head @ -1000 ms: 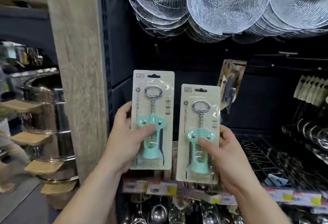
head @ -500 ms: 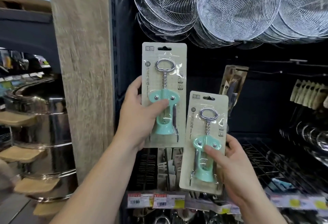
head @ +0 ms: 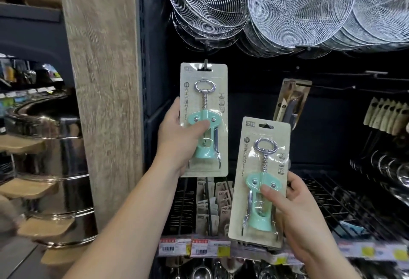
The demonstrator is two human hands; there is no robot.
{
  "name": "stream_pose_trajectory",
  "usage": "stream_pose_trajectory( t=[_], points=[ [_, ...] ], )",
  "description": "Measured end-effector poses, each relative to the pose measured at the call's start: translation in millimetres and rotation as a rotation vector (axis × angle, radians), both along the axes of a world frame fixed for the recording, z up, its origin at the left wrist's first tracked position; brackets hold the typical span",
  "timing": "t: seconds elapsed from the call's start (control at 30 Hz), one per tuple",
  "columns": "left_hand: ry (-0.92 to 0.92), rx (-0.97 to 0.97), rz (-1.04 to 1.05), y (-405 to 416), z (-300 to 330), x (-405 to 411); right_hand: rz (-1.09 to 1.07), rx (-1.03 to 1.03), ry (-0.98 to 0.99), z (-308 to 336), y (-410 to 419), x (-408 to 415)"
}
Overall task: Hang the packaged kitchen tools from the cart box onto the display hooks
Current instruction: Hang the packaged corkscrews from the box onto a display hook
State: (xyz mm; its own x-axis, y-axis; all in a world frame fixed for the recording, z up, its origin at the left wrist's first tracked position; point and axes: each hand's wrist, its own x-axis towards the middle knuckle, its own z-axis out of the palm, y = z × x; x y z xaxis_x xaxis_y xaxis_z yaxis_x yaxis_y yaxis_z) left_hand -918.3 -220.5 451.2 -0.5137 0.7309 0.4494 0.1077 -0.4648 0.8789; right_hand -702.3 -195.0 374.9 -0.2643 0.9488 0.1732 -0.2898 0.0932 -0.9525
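Hanging is under way: your left hand (head: 177,132) lifts one corkscrew card (head: 204,119) to the display hook (head: 206,63) at 12 o'clock, hang slot level with the hook tip; whether it is threaded, cannot tell. Left thumb presses the blister front, fingers wrapped behind. Your right hand (head: 294,210) holds the second corkscrew card (head: 260,181) at 4 o'clock, lower, thumb on the front, fingers behind, not yet hung. Judgement: early stage; neither card is confirmed hung. Cart box not in view, so remaining stock unknown. Both forearms reach up from 6 o'clock.
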Motion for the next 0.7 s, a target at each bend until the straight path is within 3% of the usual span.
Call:
stream_pose_trajectory(
  t=[0.7],
  points=[
    [-0.054,-0.162,0.172,124.9,-14.6,-35.8,0.006,-0.018,-0.055,-2.9,26.7,5.4]
  ],
)
